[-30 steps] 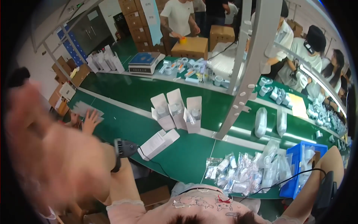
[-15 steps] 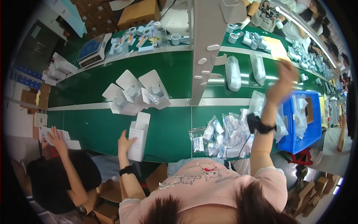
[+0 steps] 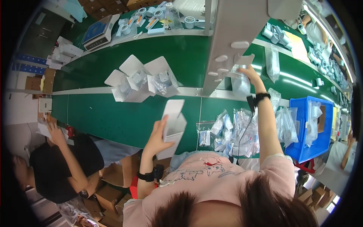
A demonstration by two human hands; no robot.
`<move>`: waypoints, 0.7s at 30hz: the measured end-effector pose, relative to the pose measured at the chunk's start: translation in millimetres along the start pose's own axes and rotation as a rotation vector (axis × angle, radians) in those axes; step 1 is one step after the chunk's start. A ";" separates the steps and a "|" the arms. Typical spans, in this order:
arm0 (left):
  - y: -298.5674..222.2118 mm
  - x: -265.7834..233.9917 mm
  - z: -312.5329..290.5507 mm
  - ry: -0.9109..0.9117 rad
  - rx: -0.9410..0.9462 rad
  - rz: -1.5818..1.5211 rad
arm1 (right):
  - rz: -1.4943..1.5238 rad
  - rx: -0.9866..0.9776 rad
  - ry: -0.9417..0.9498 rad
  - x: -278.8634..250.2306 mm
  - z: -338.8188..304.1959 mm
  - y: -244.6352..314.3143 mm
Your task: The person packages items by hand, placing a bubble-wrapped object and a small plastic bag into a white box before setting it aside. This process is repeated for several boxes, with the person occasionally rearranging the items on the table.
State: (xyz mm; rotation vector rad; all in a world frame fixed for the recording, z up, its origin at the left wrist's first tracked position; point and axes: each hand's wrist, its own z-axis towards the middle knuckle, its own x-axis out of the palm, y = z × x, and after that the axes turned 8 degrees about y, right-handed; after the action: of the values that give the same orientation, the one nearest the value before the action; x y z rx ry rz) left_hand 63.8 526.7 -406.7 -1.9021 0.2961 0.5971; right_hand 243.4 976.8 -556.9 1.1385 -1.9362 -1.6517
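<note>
My left hand (image 3: 154,140) is closed around the side of an upright white carton (image 3: 174,130), whose top flap stands open. The box is raised near my body, above the front edge of the green table. At the far side, beside the metal post, my right hand (image 3: 251,75) reaches out with its fingers closed on the upper end of a clear bubble-wrap bag (image 3: 241,85). The post's bracket partly hides those fingertips. Another bubble-wrap bag (image 3: 272,63) lies on the green surface farther right. Several small clear packets (image 3: 242,132) are heaped below my right forearm.
Three open white boxes (image 3: 143,81) with bagged items stand at the metal rail. A grey post (image 3: 227,41) rises in the middle. To the right is a blue bin (image 3: 298,151) with clear bags. At left, a co-worker's hands (image 3: 56,134) handle white card.
My left hand has taken hold of the white box and lifted it, tilted, to the right. My right hand has swung left from above the blue bin to the bubble-wrap bag. The view has shifted.
</note>
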 end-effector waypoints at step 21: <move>-62.8 104.7 46.9 -0.377 0.515 -0.092 | -0.046 -0.634 -0.905 153.2 -224.6 187.5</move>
State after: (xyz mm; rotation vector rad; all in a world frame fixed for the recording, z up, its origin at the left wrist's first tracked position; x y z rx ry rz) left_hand 168.8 601.9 -427.2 -1.2731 0.1014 0.7230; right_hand 243.9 713.2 -358.0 0.1718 -1.5206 -2.8252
